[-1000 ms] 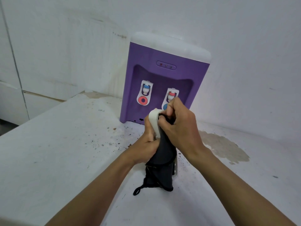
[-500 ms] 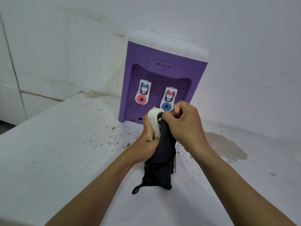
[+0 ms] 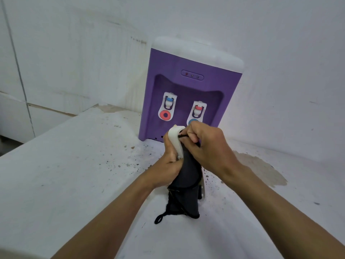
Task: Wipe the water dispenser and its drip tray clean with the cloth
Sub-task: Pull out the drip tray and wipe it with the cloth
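Note:
A purple water dispenser (image 3: 190, 85) with a white top stands against the wall at the back of the counter. In front of it I hold its white drip tray (image 3: 175, 141) upright, off the dispenser. My left hand (image 3: 168, 165) grips the tray from the left. My right hand (image 3: 207, 146) presses a black cloth (image 3: 186, 187) against the tray's upper end. The cloth hangs down over the tray to the counter, a loop of cord trailing at its bottom left. Most of the tray is hidden by the cloth and my hands.
The white counter (image 3: 65, 184) is speckled with dark crumbs near the dispenser, and a brownish stain (image 3: 261, 171) lies to the right. White walls close in behind and to the right. The counter's left edge drops off toward white cabinets (image 3: 15, 90).
My right hand has slid back and forth slightly along the tray's upper end with the cloth. The left hand keeps its grip; the tray stays upright.

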